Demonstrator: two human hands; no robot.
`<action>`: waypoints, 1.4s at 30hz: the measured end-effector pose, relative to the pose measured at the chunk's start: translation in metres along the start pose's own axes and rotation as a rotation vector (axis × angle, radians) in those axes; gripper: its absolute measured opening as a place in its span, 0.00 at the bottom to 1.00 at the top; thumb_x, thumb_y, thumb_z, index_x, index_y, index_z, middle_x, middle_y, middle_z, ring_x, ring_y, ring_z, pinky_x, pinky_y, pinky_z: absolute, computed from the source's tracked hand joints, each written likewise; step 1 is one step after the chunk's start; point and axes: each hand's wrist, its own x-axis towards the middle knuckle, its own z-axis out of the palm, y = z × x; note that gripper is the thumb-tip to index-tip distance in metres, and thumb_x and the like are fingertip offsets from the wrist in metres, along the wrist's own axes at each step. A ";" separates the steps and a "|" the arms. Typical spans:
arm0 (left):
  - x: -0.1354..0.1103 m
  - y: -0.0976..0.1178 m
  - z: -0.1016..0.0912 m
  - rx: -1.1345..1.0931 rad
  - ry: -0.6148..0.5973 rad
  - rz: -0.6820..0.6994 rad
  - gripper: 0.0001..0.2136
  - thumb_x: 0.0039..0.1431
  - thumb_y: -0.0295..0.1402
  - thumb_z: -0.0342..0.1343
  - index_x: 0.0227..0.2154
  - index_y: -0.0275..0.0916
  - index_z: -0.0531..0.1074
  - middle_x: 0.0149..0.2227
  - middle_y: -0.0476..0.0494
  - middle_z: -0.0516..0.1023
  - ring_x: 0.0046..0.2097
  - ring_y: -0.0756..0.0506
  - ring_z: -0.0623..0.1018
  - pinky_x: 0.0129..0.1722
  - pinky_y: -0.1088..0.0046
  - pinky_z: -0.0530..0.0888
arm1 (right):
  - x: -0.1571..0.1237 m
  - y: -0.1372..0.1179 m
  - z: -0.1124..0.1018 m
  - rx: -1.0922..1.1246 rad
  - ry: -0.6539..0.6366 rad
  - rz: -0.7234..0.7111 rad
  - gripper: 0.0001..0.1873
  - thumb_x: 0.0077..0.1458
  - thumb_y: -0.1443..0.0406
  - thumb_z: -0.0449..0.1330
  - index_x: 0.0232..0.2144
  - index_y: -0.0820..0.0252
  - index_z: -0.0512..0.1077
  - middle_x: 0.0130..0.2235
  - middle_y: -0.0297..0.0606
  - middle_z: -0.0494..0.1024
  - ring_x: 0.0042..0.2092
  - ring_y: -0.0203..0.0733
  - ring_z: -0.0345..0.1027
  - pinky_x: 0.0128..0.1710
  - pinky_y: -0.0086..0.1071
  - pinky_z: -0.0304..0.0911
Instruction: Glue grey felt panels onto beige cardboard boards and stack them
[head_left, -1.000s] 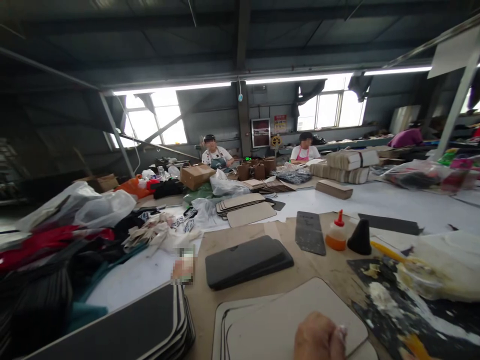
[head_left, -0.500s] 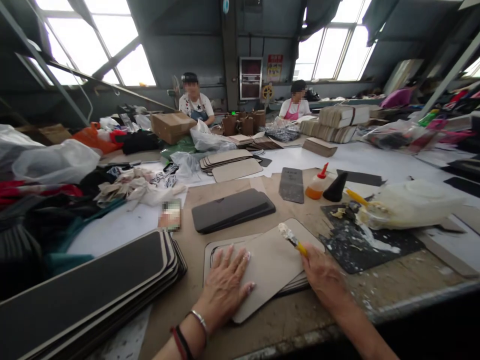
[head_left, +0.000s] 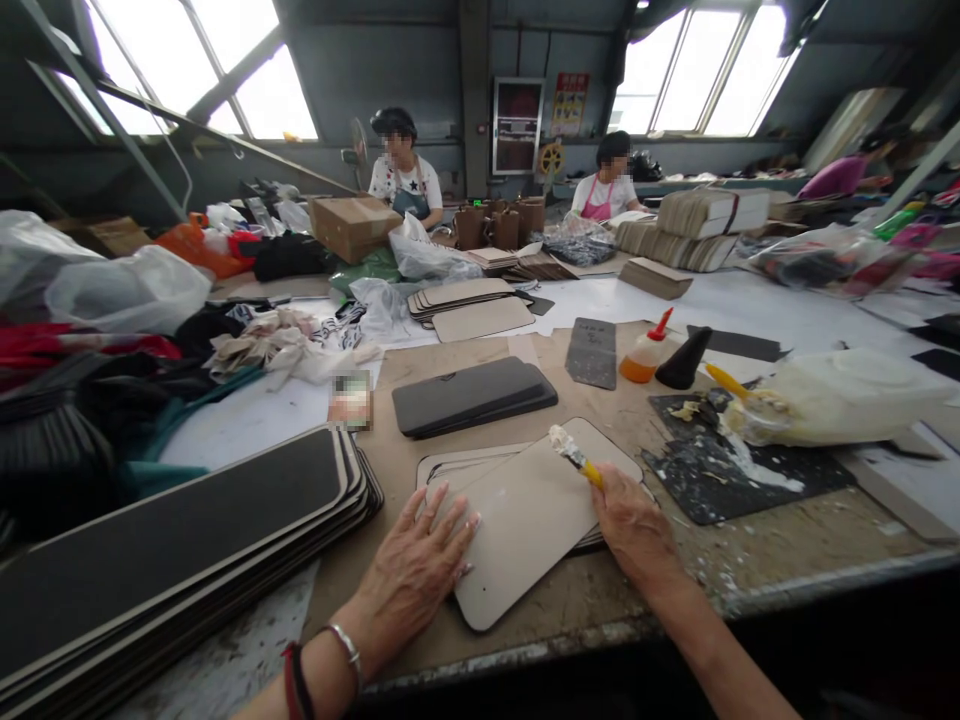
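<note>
A beige rounded panel (head_left: 525,530) with dark edging lies slantwise over a pile of similar panels (head_left: 450,466) in front of me. My left hand (head_left: 424,560) is open, fingers spread, resting at the panel's left edge. In my right hand (head_left: 634,520) is a yellow-handled brush (head_left: 577,456), its bristles coated in whitish paste and held over the panel's upper part. My right fingers are wrapped round the handle. Just beyond the pile, dark grey rounded panels (head_left: 474,396) overlap each other.
A tall stack of long dark panels (head_left: 187,540) stands at left. To the right are a paste-smeared black sheet (head_left: 697,480), a whitish plastic container (head_left: 847,395) with another yellow handle, a red-tipped bottle (head_left: 643,352) and a black cone (head_left: 684,358). Two people (head_left: 409,175) work across the table.
My left hand has slid left and down, off the middle of the panel to its edge. The brush stays over the panel's upper part. The camera view has shifted slightly.
</note>
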 end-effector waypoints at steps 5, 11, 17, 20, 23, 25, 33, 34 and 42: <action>-0.014 0.011 0.010 0.011 -0.067 0.045 0.24 0.52 0.20 0.42 0.54 0.34 0.60 0.58 0.37 0.62 0.61 0.36 0.57 0.58 0.53 0.58 | 0.002 -0.006 -0.002 -0.040 0.000 0.006 0.10 0.61 0.68 0.45 0.40 0.65 0.65 0.38 0.47 0.75 0.41 0.45 0.70 0.42 0.34 0.64; -0.009 0.053 -0.005 -0.162 -0.216 0.012 0.29 0.45 0.22 0.45 0.55 0.24 0.56 0.60 0.26 0.52 0.61 0.34 0.53 0.58 0.54 0.60 | 0.002 -0.010 0.001 -0.087 0.056 0.023 0.05 0.58 0.71 0.50 0.36 0.64 0.64 0.37 0.47 0.75 0.39 0.44 0.70 0.42 0.32 0.63; 0.013 0.055 -0.034 -0.397 -0.346 -0.110 0.36 0.53 0.47 0.50 0.58 0.24 0.51 0.61 0.26 0.46 0.62 0.33 0.48 0.60 0.51 0.53 | 0.005 -0.015 -0.001 -0.178 0.077 0.037 0.03 0.56 0.73 0.52 0.33 0.63 0.64 0.34 0.44 0.75 0.37 0.43 0.70 0.38 0.30 0.60; 0.021 0.042 -0.029 -0.287 -0.317 -0.212 0.29 0.60 0.43 0.43 0.57 0.26 0.53 0.61 0.28 0.51 0.62 0.35 0.52 0.59 0.50 0.54 | 0.006 -0.024 -0.004 -0.219 0.087 0.051 0.04 0.55 0.73 0.53 0.30 0.62 0.63 0.31 0.42 0.74 0.34 0.42 0.69 0.35 0.31 0.59; 0.033 0.032 -0.025 -0.131 -0.251 -0.265 0.24 0.61 0.39 0.44 0.54 0.25 0.59 0.57 0.26 0.60 0.58 0.33 0.61 0.55 0.52 0.61 | 0.006 -0.034 -0.007 -0.237 0.102 0.047 0.05 0.55 0.73 0.54 0.28 0.61 0.62 0.29 0.41 0.74 0.31 0.41 0.68 0.34 0.31 0.58; 0.043 0.029 -0.024 -0.091 -0.209 -0.263 0.21 0.60 0.40 0.46 0.47 0.26 0.66 0.49 0.25 0.68 0.51 0.32 0.68 0.48 0.52 0.66 | 0.005 -0.038 -0.009 -0.242 0.107 0.039 0.06 0.55 0.73 0.54 0.28 0.61 0.62 0.29 0.41 0.73 0.30 0.41 0.68 0.33 0.31 0.57; 0.079 0.021 -0.010 -0.201 -0.169 -0.105 0.14 0.60 0.40 0.47 0.31 0.33 0.71 0.32 0.35 0.73 0.36 0.38 0.72 0.36 0.61 0.69 | 0.005 -0.040 -0.008 -0.252 0.091 0.050 0.05 0.56 0.74 0.53 0.29 0.63 0.63 0.29 0.42 0.73 0.31 0.42 0.68 0.32 0.32 0.57; 0.080 0.021 -0.008 -0.221 -0.155 -0.100 0.12 0.60 0.37 0.47 0.31 0.35 0.70 0.32 0.37 0.73 0.37 0.39 0.72 0.36 0.62 0.69 | 0.005 -0.040 -0.007 -0.251 0.094 0.058 0.04 0.55 0.74 0.53 0.29 0.63 0.63 0.30 0.43 0.74 0.32 0.42 0.69 0.33 0.31 0.57; 0.079 0.015 0.005 -0.313 -0.011 -0.296 0.12 0.61 0.23 0.40 0.34 0.33 0.69 0.35 0.41 0.73 0.38 0.50 0.74 0.39 0.78 0.70 | 0.004 -0.040 -0.005 -0.217 0.091 0.078 0.04 0.55 0.74 0.53 0.30 0.63 0.64 0.31 0.43 0.74 0.33 0.41 0.69 0.35 0.31 0.57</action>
